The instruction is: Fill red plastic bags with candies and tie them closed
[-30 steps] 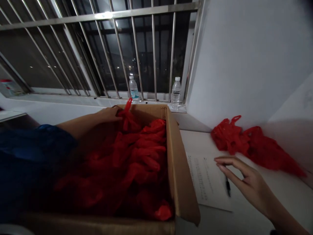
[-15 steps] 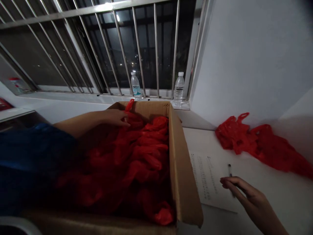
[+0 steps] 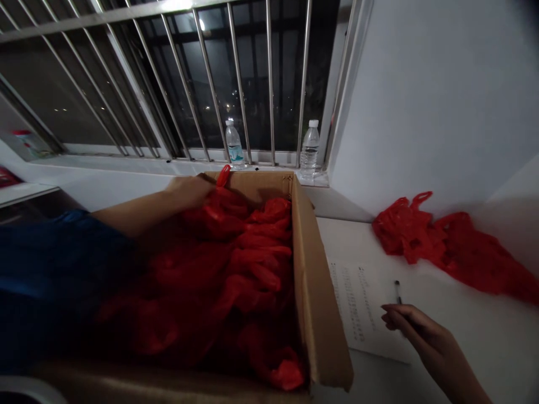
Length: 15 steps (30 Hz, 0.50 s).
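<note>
Inside a cardboard box (image 3: 326,314) lies a heap of red plastic bags (image 3: 252,252). My left hand (image 3: 189,192) reaches in at the back left and is closed on a red plastic bag (image 3: 223,210), whose loop stands up at the rim. The bag partly hides its fingertips. Right of the box, my right hand (image 3: 421,331) is above a sheet of paper (image 3: 370,331) with rows of writing, its fingers pinched together. A pen (image 3: 397,289) passes between the fingers, its upper end sticking out beyond them.
Two clear bottles, one with a blue label (image 3: 234,148) and one plain (image 3: 310,148), stand on the window sill before metal bars (image 3: 272,84). More red bags (image 3: 446,241) lie on the white table (image 3: 497,348) against the wall. A red-lidded container (image 3: 27,143) is far left.
My left hand has drawn slightly back to the left, its fingers curling in at the bag. The nearby bags have shifted and bulge more. My right hand stays almost where it was.
</note>
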Motion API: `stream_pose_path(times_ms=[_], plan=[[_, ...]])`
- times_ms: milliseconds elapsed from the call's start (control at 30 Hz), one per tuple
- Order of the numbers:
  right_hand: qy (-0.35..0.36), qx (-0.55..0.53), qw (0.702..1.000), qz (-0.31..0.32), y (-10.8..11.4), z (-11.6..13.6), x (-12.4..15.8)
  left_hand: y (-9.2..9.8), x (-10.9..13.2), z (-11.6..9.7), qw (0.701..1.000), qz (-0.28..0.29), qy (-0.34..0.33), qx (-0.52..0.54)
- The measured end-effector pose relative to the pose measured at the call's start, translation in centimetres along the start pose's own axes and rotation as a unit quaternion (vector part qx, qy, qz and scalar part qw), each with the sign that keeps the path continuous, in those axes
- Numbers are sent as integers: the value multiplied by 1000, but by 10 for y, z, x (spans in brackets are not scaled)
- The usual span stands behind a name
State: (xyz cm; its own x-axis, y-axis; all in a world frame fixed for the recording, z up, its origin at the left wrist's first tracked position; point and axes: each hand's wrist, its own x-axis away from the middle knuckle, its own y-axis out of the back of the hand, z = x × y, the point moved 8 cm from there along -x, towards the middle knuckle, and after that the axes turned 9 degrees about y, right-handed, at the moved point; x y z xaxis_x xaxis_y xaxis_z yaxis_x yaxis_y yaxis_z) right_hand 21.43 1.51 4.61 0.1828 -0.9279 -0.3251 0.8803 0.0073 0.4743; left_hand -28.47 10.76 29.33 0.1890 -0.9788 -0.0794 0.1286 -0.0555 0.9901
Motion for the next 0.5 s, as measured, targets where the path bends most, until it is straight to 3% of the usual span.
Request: stream_pose_path(times_ms=[133,233,333,433,467,500], plan=[[-2,1,1000,-4,-2,5,-1,16,-7,14,998,-47,38,-16],[-6,-2,1000,-6,-3,4,0,14,0,7,1000,-12,-9,9],[-15,10,1000,-2,-2,-2,1,1,25,0,988,128,-57,59],[-22,29,999,2,-1,-7,2,-18,69,3,948,303,-73,64],[-25,34,999,5,-2,-8,2,-22,83,3,937,335,-87,54],[-26,37,999,7,-2,-8,2,-24,93,4,938,329,-98,43]])
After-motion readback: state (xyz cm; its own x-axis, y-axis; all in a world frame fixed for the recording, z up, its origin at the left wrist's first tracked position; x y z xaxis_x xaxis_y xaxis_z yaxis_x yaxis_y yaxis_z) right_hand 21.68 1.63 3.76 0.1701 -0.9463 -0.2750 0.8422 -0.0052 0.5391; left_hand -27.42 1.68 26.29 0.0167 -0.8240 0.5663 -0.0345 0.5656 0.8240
